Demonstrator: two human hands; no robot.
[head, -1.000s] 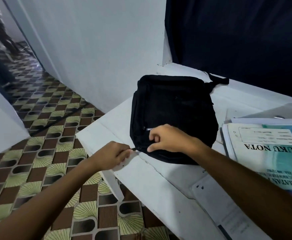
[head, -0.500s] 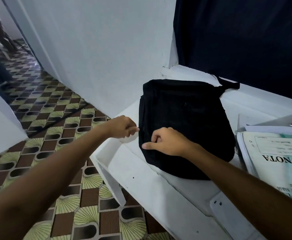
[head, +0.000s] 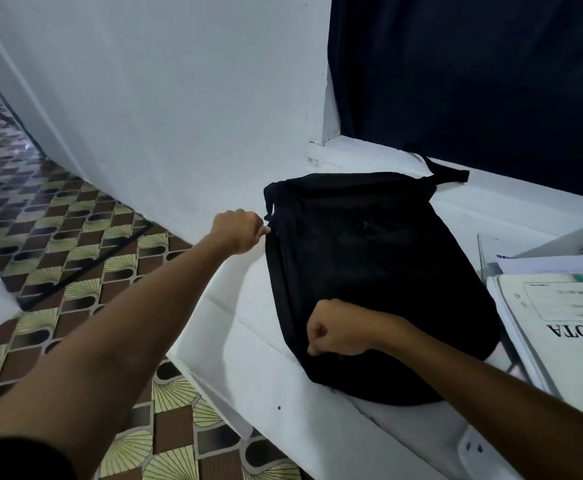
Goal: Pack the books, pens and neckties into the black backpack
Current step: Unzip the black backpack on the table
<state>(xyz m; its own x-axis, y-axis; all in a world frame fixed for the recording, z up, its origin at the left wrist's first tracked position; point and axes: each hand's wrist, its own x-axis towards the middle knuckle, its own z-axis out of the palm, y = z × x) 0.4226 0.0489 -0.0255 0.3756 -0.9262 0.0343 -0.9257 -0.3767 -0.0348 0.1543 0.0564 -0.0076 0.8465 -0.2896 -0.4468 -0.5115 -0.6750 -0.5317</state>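
Observation:
The black backpack lies flat on the white table. My left hand pinches the zipper pull at the bag's far left side. At the near left corner my right hand grips the bag's fabric with curled fingers. A stack of books lies to the right of the bag, the top one printed "NOTA". I see no pens or neckties in view.
A white wall stands behind the table's left end and a dark curtain hangs at the back. Patterned floor tiles lie left of the table edge. A white sheet lies at the near right.
My left hand has slid the zipper pull from the bag's near corner along its left side towards the far end. My right hand stays on the near corner.

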